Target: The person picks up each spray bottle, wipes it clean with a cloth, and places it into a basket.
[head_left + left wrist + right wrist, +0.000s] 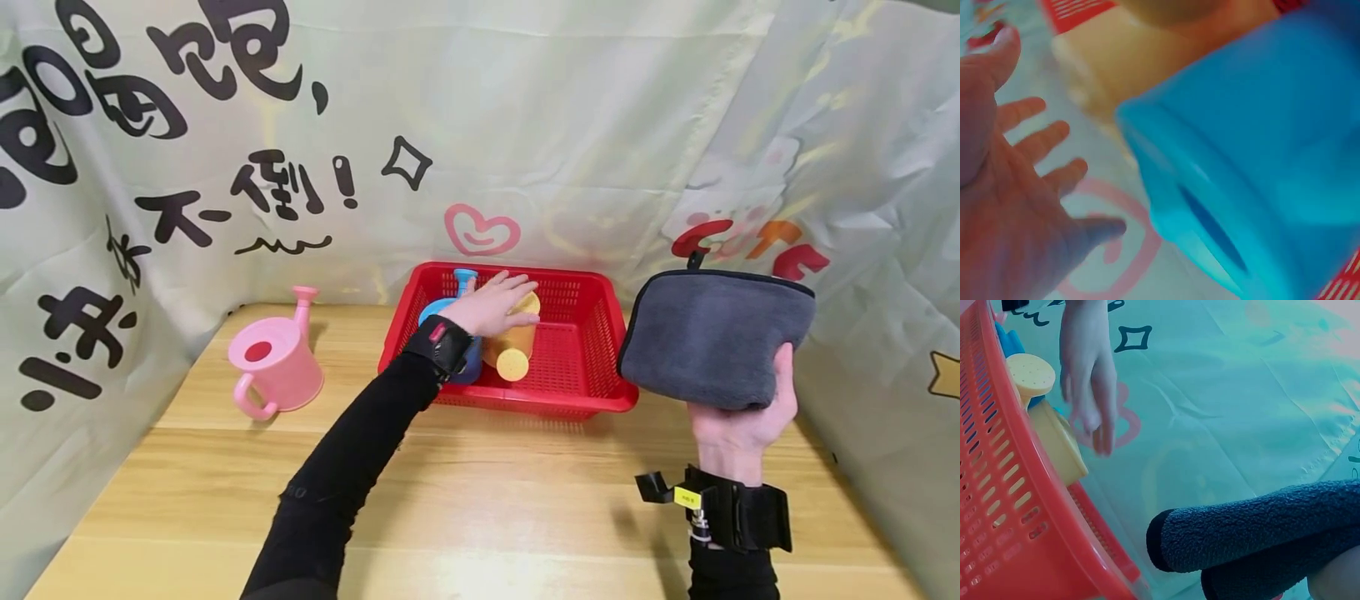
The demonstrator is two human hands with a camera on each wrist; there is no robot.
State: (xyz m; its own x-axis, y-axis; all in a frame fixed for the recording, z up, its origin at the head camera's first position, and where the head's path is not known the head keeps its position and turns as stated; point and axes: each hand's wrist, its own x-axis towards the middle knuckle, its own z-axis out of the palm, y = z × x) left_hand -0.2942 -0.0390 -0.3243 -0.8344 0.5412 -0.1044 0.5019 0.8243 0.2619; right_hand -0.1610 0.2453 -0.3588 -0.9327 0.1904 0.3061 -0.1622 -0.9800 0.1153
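Note:
In the head view my left hand (491, 308) is over a red plastic basket (517, 400), fingers spread and nothing gripped. Beneath and beside it, partly hidden, are a blue watering can (468, 367) and a yellow watering can (517, 340) inside the basket. The left wrist view has the blue can (1254, 131) close beside the straight-fingered hand (1016, 206), apart from it. To the basket's right, my right hand (746, 429) holds up a folded grey towel (712, 337) with black edging and a loop. The right wrist view catches the towel's folded layers (1260, 525).
A pink watering can (288, 367) stands on the wooden table (480, 492) left of the basket. Behind and at both sides hangs a pale printed cloth (570, 150) with dark lettering. The basket's right part shows its bare slotted floor.

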